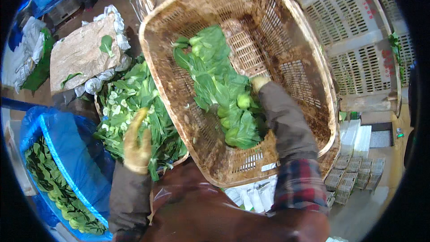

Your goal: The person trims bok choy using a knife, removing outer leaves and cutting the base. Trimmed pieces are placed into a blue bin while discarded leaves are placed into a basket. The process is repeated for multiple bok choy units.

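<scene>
My left hand, in a pale yellowish glove, is raised over a heap of loose leafy greens and cut stem ends; its fingers are apart and nothing shows in its palm. In the middle a large, dirty plastic crate with slotted walls is tilted towards me. Heads of bok choy lie inside it in a long pile. My right hand, gloved too, reaches into the crate at the right side of that pile; its fingers are hidden behind the leaves and sleeve, so its grip cannot be made out.
At the lower left stands a blue plastic-lined container with more bok choy. A stuffed sack with stray leaves lies at the upper left. Slotted crates stand at the right; smaller crates are stacked farther off.
</scene>
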`<state>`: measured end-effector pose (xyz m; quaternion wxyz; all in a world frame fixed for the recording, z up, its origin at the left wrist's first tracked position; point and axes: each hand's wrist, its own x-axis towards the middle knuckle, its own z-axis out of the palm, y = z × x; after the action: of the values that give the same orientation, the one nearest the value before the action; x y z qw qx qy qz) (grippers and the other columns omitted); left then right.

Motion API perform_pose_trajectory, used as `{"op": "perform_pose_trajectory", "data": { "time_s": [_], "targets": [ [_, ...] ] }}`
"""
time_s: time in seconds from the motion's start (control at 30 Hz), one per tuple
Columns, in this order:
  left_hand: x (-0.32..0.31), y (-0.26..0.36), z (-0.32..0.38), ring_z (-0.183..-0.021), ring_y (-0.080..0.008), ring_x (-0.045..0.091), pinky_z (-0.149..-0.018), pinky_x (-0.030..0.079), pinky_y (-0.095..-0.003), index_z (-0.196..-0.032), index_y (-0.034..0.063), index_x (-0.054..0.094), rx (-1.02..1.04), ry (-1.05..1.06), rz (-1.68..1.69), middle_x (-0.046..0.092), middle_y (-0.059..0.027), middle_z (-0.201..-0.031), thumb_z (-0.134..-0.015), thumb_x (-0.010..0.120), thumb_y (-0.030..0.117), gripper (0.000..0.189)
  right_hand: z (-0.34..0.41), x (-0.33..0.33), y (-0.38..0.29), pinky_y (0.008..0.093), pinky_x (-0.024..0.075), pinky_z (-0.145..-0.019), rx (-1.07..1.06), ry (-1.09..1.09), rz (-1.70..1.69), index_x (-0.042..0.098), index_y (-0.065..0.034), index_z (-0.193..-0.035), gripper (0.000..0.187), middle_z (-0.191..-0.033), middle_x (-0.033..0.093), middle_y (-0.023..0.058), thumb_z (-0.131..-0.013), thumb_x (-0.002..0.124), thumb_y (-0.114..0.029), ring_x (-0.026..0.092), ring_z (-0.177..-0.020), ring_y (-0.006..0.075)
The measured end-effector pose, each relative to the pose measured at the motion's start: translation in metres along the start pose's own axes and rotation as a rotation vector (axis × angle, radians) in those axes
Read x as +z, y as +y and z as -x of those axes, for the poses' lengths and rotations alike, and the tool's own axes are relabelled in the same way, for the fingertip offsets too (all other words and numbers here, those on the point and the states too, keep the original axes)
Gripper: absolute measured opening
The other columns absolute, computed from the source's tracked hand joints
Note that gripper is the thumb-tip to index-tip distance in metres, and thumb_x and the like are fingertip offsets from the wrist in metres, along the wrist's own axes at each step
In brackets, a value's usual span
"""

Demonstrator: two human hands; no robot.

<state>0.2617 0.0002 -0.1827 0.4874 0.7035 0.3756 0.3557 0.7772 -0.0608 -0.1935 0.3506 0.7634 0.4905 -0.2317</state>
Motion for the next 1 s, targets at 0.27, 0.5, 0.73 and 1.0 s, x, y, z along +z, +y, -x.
{"op": "perform_pose_trajectory", "data": {
  "time_s": [0.27, 0.5, 0.73, 1.0],
  "targets": [
    [0.117, 0.094, -0.048, -0.129, -0.0264, 0.050, -0.105, 0.043, -0.0389, -0.155, 0.0046, 0.028, -0.195, -0.213, 1.075, 0.050, -0.0142, -0.143, -0.080, 0.079, 0.048, 0.101, 0.242, -0.106, -0.119, 0.0405, 0.0536, -0.088, -0.456, 0.638, -0.921, 0.071, -0.0072, -0.108, 0.031, -0.107, 0.070, 0.0173, -0.082, 0.076, -0.025, 0.068, -0.101, 0.0324],
    [-0.025, 0.067, 0.037, -0.115, -0.0180, 0.058, -0.101, 0.046, -0.0364, -0.140, 0.0037, 0.046, -0.364, -0.100, 0.748, 0.061, -0.0069, -0.125, -0.074, 0.090, 0.020, 0.081, 0.258, -0.079, -0.204, 0.0365, 0.0560, -0.087, -0.831, 0.764, -1.165, 0.066, -0.0032, -0.117, 0.034, -0.123, 0.067, 0.0171, -0.086, 0.069, -0.016, 0.069, -0.105, 0.0300],
    [-0.112, 0.097, 0.126, -0.120, -0.0222, 0.059, -0.104, 0.048, -0.0391, -0.138, 0.0073, 0.048, -0.440, 0.002, 0.825, 0.060, -0.0072, -0.131, -0.079, 0.084, 0.014, 0.069, 0.301, -0.072, -0.322, 0.0381, 0.0544, -0.059, -1.263, 0.925, -0.315, 0.060, -0.0059, -0.103, 0.025, -0.110, 0.067, 0.0109, -0.082, 0.065, -0.019, 0.066, -0.067, 0.0234],
    [-0.161, 0.109, 0.182, -0.114, -0.0269, 0.065, -0.096, 0.052, -0.0366, -0.138, 0.0036, 0.044, -0.171, 0.004, -0.235, 0.060, -0.0159, -0.131, -0.072, 0.088, 0.036, 0.086, 0.324, -0.089, -0.358, 0.0360, 0.0591, -0.067, -0.833, 0.660, -0.217, 0.062, -0.0066, -0.115, 0.025, -0.102, 0.067, 0.0180, -0.094, 0.059, -0.019, 0.069, -0.095, 0.0281]
  ]
}}
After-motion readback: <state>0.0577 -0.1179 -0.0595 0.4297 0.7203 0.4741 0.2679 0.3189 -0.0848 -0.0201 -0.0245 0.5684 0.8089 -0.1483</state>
